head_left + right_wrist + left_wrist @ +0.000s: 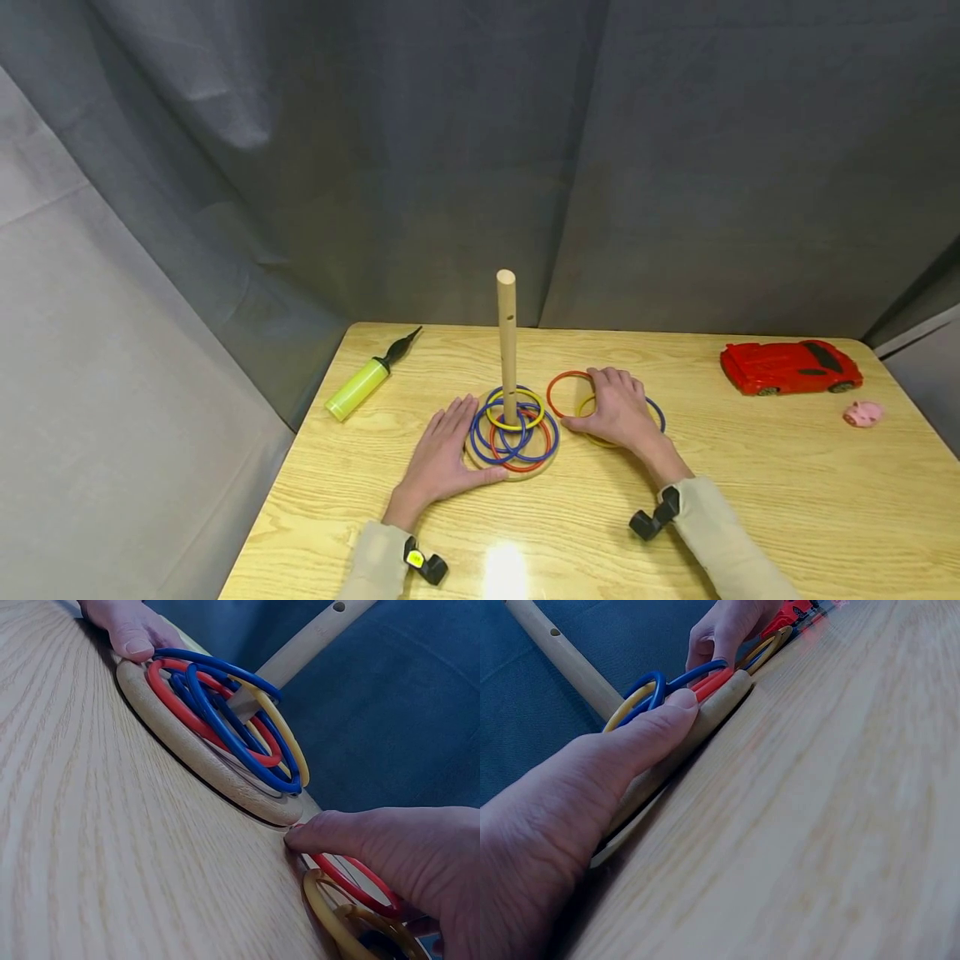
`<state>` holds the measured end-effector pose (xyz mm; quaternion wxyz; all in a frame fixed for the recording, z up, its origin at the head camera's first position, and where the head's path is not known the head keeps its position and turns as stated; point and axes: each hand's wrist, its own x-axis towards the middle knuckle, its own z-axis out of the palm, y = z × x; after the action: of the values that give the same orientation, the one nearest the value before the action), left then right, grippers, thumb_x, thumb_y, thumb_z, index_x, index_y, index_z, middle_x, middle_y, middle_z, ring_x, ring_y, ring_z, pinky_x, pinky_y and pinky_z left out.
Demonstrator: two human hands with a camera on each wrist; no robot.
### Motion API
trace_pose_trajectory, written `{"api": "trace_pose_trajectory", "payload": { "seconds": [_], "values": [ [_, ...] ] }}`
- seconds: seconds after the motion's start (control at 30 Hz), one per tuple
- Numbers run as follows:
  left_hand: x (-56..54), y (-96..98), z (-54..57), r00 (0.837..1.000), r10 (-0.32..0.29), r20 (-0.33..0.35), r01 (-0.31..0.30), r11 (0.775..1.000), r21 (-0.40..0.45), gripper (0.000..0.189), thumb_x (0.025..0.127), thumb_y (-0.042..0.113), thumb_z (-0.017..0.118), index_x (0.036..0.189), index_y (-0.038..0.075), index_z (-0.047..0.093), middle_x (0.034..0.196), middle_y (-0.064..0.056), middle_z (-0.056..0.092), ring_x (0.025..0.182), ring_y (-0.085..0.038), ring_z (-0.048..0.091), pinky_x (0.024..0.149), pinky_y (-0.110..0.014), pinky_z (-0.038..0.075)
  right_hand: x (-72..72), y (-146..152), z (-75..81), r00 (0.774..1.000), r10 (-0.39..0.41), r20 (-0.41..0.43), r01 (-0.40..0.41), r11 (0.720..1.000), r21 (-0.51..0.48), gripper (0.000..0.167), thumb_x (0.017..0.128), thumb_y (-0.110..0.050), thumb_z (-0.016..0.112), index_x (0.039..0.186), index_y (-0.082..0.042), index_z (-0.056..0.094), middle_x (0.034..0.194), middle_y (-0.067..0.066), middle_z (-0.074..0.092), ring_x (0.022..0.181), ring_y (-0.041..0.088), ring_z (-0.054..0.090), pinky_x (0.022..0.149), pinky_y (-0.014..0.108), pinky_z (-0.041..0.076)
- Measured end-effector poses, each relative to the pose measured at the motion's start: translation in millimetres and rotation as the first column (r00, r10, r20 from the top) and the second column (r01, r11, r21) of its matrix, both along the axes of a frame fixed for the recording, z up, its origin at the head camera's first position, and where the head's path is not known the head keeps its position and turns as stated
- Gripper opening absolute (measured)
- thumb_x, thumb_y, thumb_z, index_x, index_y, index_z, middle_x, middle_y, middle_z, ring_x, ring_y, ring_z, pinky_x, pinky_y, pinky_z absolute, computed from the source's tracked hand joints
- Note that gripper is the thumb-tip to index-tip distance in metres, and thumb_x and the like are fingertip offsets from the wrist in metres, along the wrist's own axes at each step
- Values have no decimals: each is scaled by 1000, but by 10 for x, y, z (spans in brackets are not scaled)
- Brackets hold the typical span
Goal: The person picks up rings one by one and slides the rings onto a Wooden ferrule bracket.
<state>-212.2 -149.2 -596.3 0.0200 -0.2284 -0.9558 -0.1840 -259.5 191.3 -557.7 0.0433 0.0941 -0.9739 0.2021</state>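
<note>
A wooden peg (pixel 507 350) stands upright on a round wooden base (pixel 202 776). Several blue, red and yellow rings (pixel 225 724) lie loosely stacked around it. My left hand (pixel 442 458) rests along the base's left side, fingers extended up its far edge and thumb (pixel 671 712) pressed on the near rim. Right of the base, my right hand (pixel 618 408) grips a red ring (pixel 553 387), thumb at its near side and fingertips at its far side. Part of that ring is hidden beneath the hand. A yellow ring (pixel 322 907) and a blue ring (pixel 658 410) lie partly under the same hand.
A yellow-green hand pump (pixel 358 389) with a black nozzle lies at the table's back left. Toward the back right are a red toy car (pixel 787 368) and a small pink pig (pixel 862 414). Grey curtains (pixel 450 167) hang behind the wooden table (pixel 570 533).
</note>
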Motion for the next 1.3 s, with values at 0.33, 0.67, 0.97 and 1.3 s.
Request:
{"api": "trace_pose_trajectory", "payload": {
  "seconds": [0.33,0.67,0.97,1.3],
  "values": [
    [0,4,4,999,-10,-36,10,1000,5,129,76,96,53,168,12,19,174,-5,21,161,-24,16,130,-47,18,-26,-21,-33,997,8,-76,-9,1000,-21,100,67,-61,90,132,9,60,118,26,61,118,47,55,106,62,39],
    [4,9,-12,999,-5,-40,5,1000,-3,130,76,97,51,169,13,18,175,-4,20,161,-23,15,131,-45,17,4,-28,13,990,-1,-143,-12,996,-84,96,66,-59,89,128,10,62,115,24,62,110,43,59,101,59,43],
    [6,-1,15,999,-9,-41,9,1000,12,129,77,96,52,168,11,20,174,-5,22,161,-25,17,130,-46,18,49,-11,149,980,-11,-198,-22,986,-163,90,68,-55,90,126,7,61,107,22,63,100,38,57,98,59,42],
    [7,1,6,999,-9,-40,9,1000,8,128,77,96,51,168,12,19,174,-5,22,161,-23,16,131,-45,17,101,-46,400,956,1,-293,-65,976,-207,88,65,-57,93,124,2,64,107,16,63,97,34,58,89,53,50]
  ]
}}
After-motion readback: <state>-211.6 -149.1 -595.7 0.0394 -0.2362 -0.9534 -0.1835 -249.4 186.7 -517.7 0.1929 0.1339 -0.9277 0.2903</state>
